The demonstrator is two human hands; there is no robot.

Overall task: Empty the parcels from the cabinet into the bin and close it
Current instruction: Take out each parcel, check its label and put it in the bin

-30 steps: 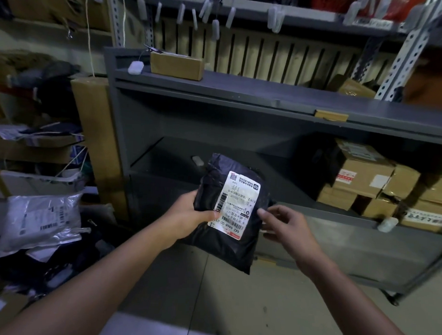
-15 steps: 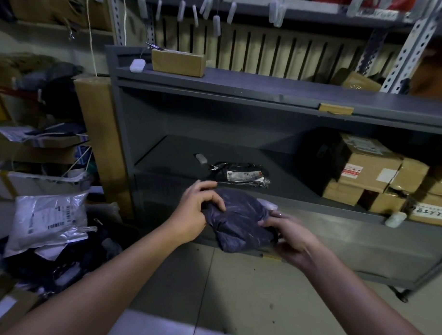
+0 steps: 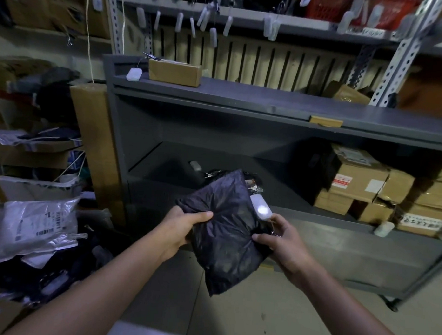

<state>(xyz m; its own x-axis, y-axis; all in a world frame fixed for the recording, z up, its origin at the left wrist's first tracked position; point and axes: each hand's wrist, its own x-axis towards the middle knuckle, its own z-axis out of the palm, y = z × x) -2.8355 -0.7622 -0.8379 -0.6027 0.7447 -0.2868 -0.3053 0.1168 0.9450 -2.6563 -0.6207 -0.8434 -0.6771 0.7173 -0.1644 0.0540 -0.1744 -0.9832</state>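
Parcel (image 3: 227, 232) of dark crinkled plastic, seen from the head camera, held up in both hands in front of an open grey cabinet (image 3: 242, 103). The left hand (image 3: 185, 228) has its grip clamped on the parcel's left edge, thumb lying across the front. The right hand (image 3: 285, 242) has its grip clamped on the right edge, thumb in front and fingers behind. A white tag (image 3: 261, 210) lies at the parcel's upper right edge, just above the right hand.

Inside the cabinet, the left half of the shelf holds a second dark parcel (image 3: 254, 183), mostly hidden behind the held one. The right half holds stacked cardboard boxes (image 3: 357, 179). A small box (image 3: 174, 72) sits on the cabinet top.

A tall carton (image 3: 90, 137) stands against the cabinet's left side, with a silver bag (image 3: 37, 226) on a heap beside it. Bare floor (image 3: 235, 310) lies open below the hands.

Half a second ago the parcel was bunched up low between the hands. Now it hangs longer and flatter, and covers most of the shelf parcel. A second ago its printed label faced the camera; now the plain side does.
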